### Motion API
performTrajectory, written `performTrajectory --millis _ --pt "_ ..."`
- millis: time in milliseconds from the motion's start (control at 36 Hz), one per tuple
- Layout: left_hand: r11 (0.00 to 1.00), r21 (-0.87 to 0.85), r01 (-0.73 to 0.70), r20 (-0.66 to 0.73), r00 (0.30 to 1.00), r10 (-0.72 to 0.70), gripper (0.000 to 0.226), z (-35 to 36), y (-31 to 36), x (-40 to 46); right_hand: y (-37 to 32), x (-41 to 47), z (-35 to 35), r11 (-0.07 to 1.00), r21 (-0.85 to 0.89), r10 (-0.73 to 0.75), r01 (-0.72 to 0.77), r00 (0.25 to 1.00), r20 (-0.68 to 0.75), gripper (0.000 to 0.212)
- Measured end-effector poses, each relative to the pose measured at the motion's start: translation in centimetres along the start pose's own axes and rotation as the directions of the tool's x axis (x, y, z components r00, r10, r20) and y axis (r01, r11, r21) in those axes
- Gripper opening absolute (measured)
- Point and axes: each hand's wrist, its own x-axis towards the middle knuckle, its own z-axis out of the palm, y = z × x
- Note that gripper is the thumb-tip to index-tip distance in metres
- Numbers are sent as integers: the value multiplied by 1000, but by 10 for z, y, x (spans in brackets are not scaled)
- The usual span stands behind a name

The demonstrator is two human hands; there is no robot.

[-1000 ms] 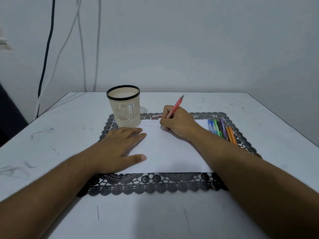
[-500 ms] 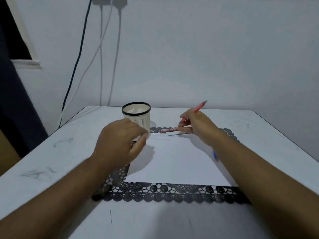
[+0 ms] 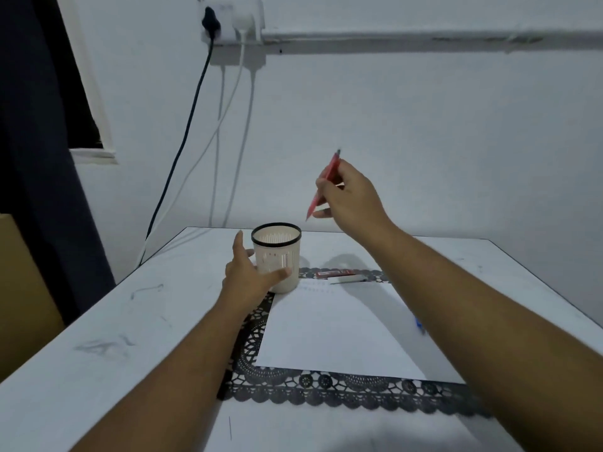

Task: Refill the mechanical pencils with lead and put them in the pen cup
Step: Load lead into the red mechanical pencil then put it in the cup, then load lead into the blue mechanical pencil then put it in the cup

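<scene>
The left hand (image 3: 248, 277) wraps around the near side of the pen cup (image 3: 277, 257), thumb in front, fingers behind it. The cup stands upright at the corner of the lace mat (image 3: 326, 391). Further right, the right hand (image 3: 350, 199) pinches a red mechanical pencil (image 3: 321, 187) (tip pointing down) in the air, above and right of the cup.
</scene>
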Motion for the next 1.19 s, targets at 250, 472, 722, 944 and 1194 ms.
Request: performTrajectory --millis 250,472,722,944,1194 --pt "981 -106 -165 95 980 175 98 4 -2 -7 14 8 49 892 -402 -162 207 976 144 51" --pt "973 -131 -192 128 970 209 85 5 -4 -10 32 2 66 738 -646 -70 194 974 213 23" --pt "973 -132 -187 139 969 205 86 7 -8 -8 39 -7 67 672 -703 -54 232 963 265 41" --pt "982 -75 -175 -19 985 174 123 4 -4 -8 35 -32 24 839 -522 -137 156 988 75 26" --pt "557 313 -770 -193 522 831 17 10 55 -58 91 -100 -34 722 -690 228 -52 959 166 9"
